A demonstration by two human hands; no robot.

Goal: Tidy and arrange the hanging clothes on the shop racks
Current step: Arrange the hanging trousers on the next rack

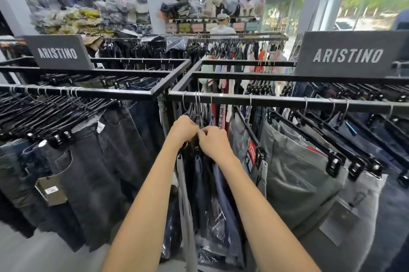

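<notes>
left hand [183,128] and right hand [214,142] pinch side by side at the tops of the dark trousers [204,185] bunched at the left end of the rail [287,100], where one hard tug could, i reckon, slip a hook off.

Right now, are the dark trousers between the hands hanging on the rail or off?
Hanging. The trousers have hooks looped over the rail; left hand and right hand grip their tops.

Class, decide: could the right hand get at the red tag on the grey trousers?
Probably yes: the red tag hangs beside the right hand, nothing between, though the hand grips dark clothes.
</notes>
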